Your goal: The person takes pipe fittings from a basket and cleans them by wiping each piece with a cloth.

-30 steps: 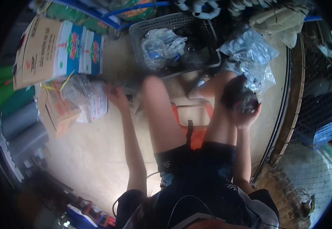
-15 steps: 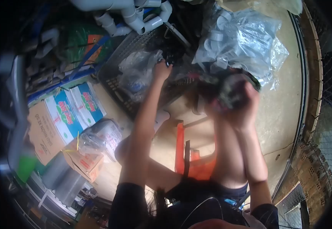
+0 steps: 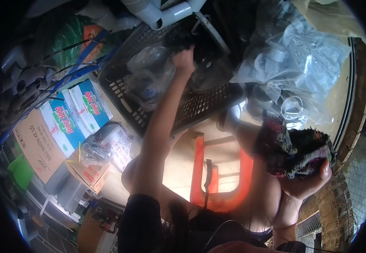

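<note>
My left hand reaches over a dark plastic crate. Its fingers bend down into shadow, so what they touch is hidden. Clear plastic bags lie in the crate beside this hand, among dark contents too dim to make out. Out to the right, my right hand is closed around a dark, fuzzy, multicoloured cloth, which hangs over the fingers above my right leg.
A big clear bag of pale plastic rings lies right of the crate. An orange stool is between my legs. Cardboard boxes and a wrapped package stand at left. Grey pipe fittings crowd the top. A brick wall borders the right.
My right hand has moved right and down with the cloth, which now shows more clearly. The left hand has shifted slightly up over the crate. The camera view has shifted too.
</note>
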The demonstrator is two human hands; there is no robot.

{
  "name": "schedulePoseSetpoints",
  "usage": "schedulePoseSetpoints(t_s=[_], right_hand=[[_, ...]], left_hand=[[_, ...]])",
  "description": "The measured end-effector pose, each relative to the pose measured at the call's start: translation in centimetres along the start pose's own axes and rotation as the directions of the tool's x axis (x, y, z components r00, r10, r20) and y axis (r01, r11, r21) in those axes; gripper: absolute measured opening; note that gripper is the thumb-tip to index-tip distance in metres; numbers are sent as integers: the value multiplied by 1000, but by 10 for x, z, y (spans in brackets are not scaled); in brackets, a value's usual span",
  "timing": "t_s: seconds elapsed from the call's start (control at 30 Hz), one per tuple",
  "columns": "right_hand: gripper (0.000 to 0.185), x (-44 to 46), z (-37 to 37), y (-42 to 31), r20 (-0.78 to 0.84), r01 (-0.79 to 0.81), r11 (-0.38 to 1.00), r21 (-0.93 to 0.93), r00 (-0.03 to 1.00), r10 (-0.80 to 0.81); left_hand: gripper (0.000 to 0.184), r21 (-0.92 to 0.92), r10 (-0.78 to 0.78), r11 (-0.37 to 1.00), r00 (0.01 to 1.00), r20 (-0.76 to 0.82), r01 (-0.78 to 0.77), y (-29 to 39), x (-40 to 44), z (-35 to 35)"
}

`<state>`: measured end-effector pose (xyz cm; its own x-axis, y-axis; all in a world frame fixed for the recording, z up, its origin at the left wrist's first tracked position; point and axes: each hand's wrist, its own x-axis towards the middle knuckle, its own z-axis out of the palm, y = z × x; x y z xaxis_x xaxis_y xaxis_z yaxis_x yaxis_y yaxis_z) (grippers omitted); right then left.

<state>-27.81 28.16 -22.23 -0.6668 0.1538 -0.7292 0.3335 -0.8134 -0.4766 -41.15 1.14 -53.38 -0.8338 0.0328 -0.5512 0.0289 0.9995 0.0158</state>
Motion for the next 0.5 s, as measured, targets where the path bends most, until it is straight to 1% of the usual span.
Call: schedulePoseSetpoints(t_s=[0.07, 0.1, 0.13, 0.2, 0.23, 0.3, 0.33, 0.37, 0.4, 0.43, 0.47, 0.5], right_hand=[[65, 2, 0, 3, 39, 80, 995, -57, 996, -77], [64, 3, 5, 4, 36, 96, 993, -65, 995, -94], [64, 3, 6, 6, 30, 94, 993, -72, 995, -92], [64, 4, 8, 7, 20, 99, 991, -84, 995, -98], [65, 5, 9, 6, 7, 78, 994, -82, 997, -78], [68, 2, 9, 4, -20, 32, 997, -76, 999, -34], [68, 2, 10, 4, -8, 33, 995, -99, 999, -34], [68, 3, 10, 5, 5, 38, 992, -123, 999, -37], [68, 3, 11, 8, 18, 42, 988, -147, 999, -40], [67, 4, 11, 11, 37, 41, 994, -104, 999, -38], [67, 3, 10, 10, 106, -15, 997, -73, 994, 23], [66, 4, 12, 12, 121, 1, 996, -87, 993, 9]], left_hand=[[53, -33, 207, 977, 976, -73, -210, -10, 24, -9], [51, -45, 311, 947, 944, -110, -317, -13, 34, -9], [48, 94, 342, 935, 940, -1, -341, -11, 40, -4], [44, 352, 355, 840, 909, 217, -412, 7, 51, 8], [46, 288, 279, 902, 943, 181, -322, 19, 25, -8], [47, 350, 227, 885, 940, 255, -308, 31, 19, 1], [48, 380, 200, 874, 937, 288, -303, 35, 16, 6], [47, 343, 138, 910, 950, 281, -234, 38, 14, 10], [46, 303, 160, 924, 956, 245, -232, 37, 10, 13], [45, 262, 180, 937, 962, 206, -231, 35, 5, 15], [44, 222, 198, 947, 966, 164, -231, 32, -1, 16], [44, 51, 180, 982, 982, 62, -183, 25, -11, 26]])
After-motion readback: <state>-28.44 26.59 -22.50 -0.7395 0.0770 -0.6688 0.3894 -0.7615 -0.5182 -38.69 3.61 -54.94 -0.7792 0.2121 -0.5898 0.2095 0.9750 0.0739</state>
